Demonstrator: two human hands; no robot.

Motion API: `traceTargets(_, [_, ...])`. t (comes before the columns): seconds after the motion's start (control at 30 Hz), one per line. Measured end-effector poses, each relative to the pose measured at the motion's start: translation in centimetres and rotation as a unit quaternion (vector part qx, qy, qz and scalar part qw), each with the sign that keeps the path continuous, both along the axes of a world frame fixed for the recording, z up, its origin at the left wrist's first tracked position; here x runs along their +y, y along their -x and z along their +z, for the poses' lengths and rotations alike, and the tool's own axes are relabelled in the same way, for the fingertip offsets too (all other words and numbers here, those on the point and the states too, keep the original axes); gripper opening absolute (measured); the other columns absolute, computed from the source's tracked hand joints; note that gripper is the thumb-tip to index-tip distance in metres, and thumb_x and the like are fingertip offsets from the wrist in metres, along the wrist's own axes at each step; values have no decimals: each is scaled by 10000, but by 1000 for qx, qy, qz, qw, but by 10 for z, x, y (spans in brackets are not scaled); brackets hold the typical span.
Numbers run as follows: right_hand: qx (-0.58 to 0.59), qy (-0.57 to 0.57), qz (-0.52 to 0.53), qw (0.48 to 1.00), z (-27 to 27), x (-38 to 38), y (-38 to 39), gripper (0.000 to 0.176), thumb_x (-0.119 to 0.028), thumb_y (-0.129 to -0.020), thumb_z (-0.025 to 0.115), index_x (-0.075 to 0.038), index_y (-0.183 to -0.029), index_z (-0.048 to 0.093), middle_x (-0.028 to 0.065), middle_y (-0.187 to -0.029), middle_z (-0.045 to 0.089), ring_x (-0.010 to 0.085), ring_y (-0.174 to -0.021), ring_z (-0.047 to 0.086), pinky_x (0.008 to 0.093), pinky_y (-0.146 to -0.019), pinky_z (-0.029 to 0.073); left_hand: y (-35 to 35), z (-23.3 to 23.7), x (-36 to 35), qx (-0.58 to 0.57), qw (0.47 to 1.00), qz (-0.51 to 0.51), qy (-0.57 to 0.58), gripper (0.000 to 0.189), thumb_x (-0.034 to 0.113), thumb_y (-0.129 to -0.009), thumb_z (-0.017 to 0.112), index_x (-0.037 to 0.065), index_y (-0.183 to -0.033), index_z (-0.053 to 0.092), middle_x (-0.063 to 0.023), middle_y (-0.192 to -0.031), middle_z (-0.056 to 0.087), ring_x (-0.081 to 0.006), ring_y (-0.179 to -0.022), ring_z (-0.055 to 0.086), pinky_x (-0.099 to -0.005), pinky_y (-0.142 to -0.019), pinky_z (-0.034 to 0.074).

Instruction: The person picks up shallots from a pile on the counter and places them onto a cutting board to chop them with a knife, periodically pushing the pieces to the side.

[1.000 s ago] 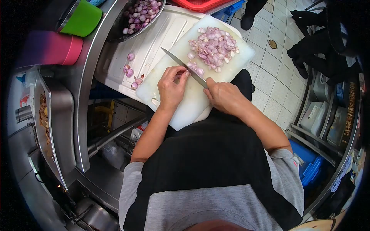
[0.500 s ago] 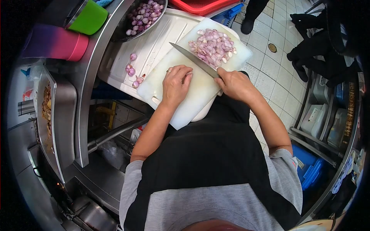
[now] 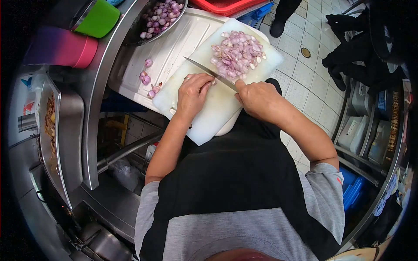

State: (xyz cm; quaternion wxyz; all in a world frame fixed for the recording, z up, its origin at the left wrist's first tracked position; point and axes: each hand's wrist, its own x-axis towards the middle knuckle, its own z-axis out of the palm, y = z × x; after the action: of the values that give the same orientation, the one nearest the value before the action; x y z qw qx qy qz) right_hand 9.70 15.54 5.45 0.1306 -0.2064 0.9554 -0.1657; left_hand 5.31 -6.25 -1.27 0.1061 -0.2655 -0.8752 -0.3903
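A knife [image 3: 208, 71] is in my right hand [image 3: 259, 100], its fingers wrapped round the handle. The blade slants up and left across a white cutting board [image 3: 217, 115], close to my left fingertips. My left hand [image 3: 191, 95] is closed over the board, pinching a small piece of shallot [image 3: 213, 81] that is mostly hidden by the fingers. Beyond the blade lies a pile of cut shallots [image 3: 237, 52]. Several loose shallots [image 3: 146, 80] rest left of the board on a white tray-like surface [image 3: 124, 69].
At the back left stands a metal bowl [image 3: 174, 26] of shallots, with a red basket [image 3: 226, 8] beside it. A steel counter edge [image 3: 90, 113] runs along the left, near a pink container [image 3: 87, 53] and a green one [image 3: 102, 19]. A person's shoe [image 3: 277, 28] shows on the tiled floor.
The knife and my right hand have moved slightly left and down, bringing the blade against or near my left fingertips. A shallot piece now shows at those fingertips. The camera view has shifted slightly.
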Motion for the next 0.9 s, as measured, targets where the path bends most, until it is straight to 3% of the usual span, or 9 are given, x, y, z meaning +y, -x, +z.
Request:
traceTargets(0.2, [23, 25, -27, 999, -23, -10, 0, 226, -204, -959, 550, 15, -946, 501, 208, -666, 652, 398, -659, 670, 486, -582, 531, 0, -1, 1, 17, 1000, 11, -15, 138, 6, -796, 710, 30, -931, 711, -104, -955, 704, -290, -898, 659, -381, -809, 517])
traceTargets(0.37, [-15, -13, 6, 1000, 9, -5, 1, 179, -149, -942, 489, 29, -950, 511, 210, -693, 670, 396, -660, 680, 497, -584, 538, -1, 0, 1, 16, 1000, 18, -9, 134, 8, -792, 715, 33, -924, 711, -104, -934, 698, -294, -881, 658, -380, -802, 518])
traceTargets(0.53, [-1, 20, -15, 1000, -20, -11, 1, 185, -151, -936, 502, 33, -956, 515, 214, -708, 674, 393, -678, 686, 496, -589, 540, 0, -3, 1, 21, 1000, 20, -12, 126, 6, -790, 715, 33, -913, 708, -100, -930, 701, -292, -877, 660, -377, -801, 518])
traceTargets(0.77, [-20, 7, -18, 1000, 3, -11, -4, 183, -162, -947, 499, 21, -943, 511, 204, -689, 669, 390, -652, 679, 491, -569, 536, 0, -2, 1, 15, 999, 21, -20, 125, -1, -780, 717, 35, -899, 703, -102, -923, 701, -288, -862, 667, -373, -801, 519])
traceTargets(0.9, [25, 33, -30, 999, -21, -16, 0, 182, -163, -947, 503, 19, -941, 510, 200, -692, 671, 387, -657, 683, 490, -578, 540, 1, -3, 1, 21, 999, 24, -22, 116, 3, -782, 714, 35, -893, 701, -100, -920, 700, -285, -863, 666, -371, -800, 518])
